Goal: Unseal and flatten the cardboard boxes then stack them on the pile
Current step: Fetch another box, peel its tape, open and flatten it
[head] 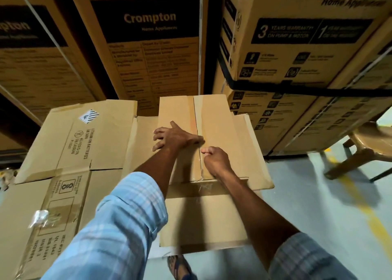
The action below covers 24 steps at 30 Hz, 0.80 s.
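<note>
A sealed brown cardboard box (212, 131) sits atop a pile of flattened brown cardboard sheets (70, 144). The left hand (174, 137) lies flat on its top, fingers spread. The right hand (216, 158), fingers curled, pinches at the clear centre-seam tape (198, 120). Tall printed cartons (152, 46) stand beyond.

A warehouse: tall stacked appliance cartons (148, 46) on a painted concrete floor (331, 205).
</note>
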Tool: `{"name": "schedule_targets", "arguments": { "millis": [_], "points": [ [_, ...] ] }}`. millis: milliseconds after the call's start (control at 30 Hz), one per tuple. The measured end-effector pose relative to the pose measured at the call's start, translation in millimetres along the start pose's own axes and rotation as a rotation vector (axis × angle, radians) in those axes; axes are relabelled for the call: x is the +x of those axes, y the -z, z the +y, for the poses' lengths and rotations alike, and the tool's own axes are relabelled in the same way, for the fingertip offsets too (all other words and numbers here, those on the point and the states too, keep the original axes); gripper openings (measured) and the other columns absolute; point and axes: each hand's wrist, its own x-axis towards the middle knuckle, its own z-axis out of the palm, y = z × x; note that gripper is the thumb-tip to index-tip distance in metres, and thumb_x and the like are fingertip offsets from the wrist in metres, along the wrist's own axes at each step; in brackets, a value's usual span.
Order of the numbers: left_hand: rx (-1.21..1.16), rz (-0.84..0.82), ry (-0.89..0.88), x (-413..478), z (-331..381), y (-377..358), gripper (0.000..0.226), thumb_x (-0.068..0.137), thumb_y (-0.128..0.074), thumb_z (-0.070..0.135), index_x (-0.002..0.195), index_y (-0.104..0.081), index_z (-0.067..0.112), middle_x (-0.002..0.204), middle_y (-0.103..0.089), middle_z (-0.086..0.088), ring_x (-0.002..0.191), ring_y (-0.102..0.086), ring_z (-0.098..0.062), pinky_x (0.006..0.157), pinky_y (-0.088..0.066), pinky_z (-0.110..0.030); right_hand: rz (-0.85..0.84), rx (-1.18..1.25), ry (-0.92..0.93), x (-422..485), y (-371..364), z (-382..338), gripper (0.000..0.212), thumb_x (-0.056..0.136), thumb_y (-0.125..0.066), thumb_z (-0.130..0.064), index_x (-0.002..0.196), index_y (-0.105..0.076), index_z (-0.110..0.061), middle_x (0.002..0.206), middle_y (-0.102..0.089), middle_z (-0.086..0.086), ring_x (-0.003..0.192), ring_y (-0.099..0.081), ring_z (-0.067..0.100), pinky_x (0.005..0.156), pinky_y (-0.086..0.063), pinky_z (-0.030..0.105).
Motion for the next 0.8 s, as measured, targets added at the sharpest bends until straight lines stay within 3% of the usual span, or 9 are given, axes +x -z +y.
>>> {"name": "schedule_targets", "arguments": {
  "millis": [200, 367, 533, 633, 733, 800],
  "points": [
    [0.104, 0.024, -0.021, -2.7, 4.6, 8.6, 0.148, 0.046, -0.075, 0.09, 0.161, -0.011, 0.023, 0.158, -0.016, -0.04, 0.142, -0.028, -0.057, 0.107, -0.038, -0.066, -0.054, -0.092, 0.075, 4.1, 7.2, 5.3, 0.035, 0.092, -0.052, -0.024, 0.115, -0.076, -0.035, 0.122, -0.066, -0.005, 0.112, -0.064, 0.019, 0.104, -0.049, 0.034],
    [0.083, 0.018, -0.047, 4.3, 0.6, 9.8, 0.152, 0.036, -0.073, 0.093, 0.159, -0.018, 0.023, 0.159, -0.026, -0.034, 0.143, -0.029, -0.055, 0.106, -0.04, -0.065, -0.133, -0.158, 0.212, 1.8, 21.4, 13.5, 0.02, 0.095, -0.065, -0.026, 0.109, -0.079, -0.025, 0.111, -0.067, -0.005, 0.101, -0.065, 0.016, 0.096, -0.053, 0.033],
    [0.065, 0.017, -0.048, 7.5, 0.2, 9.7, 0.152, 0.032, -0.071, 0.094, 0.157, -0.021, 0.022, 0.159, -0.027, -0.033, 0.143, -0.028, -0.055, 0.104, -0.041, -0.065, -0.102, -0.286, 0.343, -3.2, 20.2, 12.0, 0.012, 0.089, -0.07, -0.012, 0.096, -0.079, -0.015, 0.101, -0.069, 0.002, 0.093, -0.065, 0.019, 0.081, -0.051, 0.025],
    [0.062, 0.02, -0.035, 1.8, 0.4, 10.1, 0.148, 0.038, -0.073, 0.092, 0.158, -0.02, 0.024, 0.159, -0.023, -0.035, 0.144, -0.028, -0.054, 0.106, -0.04, -0.064, -0.119, -0.44, 0.385, -0.9, 19.2, 2.5, 0.011, 0.086, -0.069, -0.008, 0.086, -0.074, -0.018, 0.093, -0.063, 0.001, 0.09, -0.064, 0.021, 0.068, -0.043, 0.018],
    [0.056, 0.054, -0.028, -1.9, 0.8, 5.3, 0.14, 0.045, -0.073, 0.09, 0.157, -0.021, 0.025, 0.159, -0.017, -0.038, 0.14, -0.031, -0.055, 0.105, -0.039, -0.064, -0.19, -0.591, 0.385, 2.8, 21.8, -8.7, 0.007, 0.089, -0.065, -0.012, 0.091, -0.067, -0.018, 0.101, -0.063, 0.007, 0.099, -0.059, 0.023, 0.081, -0.052, 0.03],
    [0.044, 0.089, -0.04, -1.0, -2.2, -3.0, 0.137, 0.047, -0.069, 0.092, 0.157, -0.02, 0.026, 0.159, -0.011, -0.039, 0.138, -0.029, -0.058, 0.103, -0.035, -0.067, -0.206, -0.688, 0.412, 2.3, 23.2, -15.5, 0.009, 0.091, -0.059, -0.014, 0.096, -0.066, -0.012, 0.105, -0.063, 0.014, 0.104, -0.055, 0.028, 0.086, -0.05, 0.036]
  ]
}}
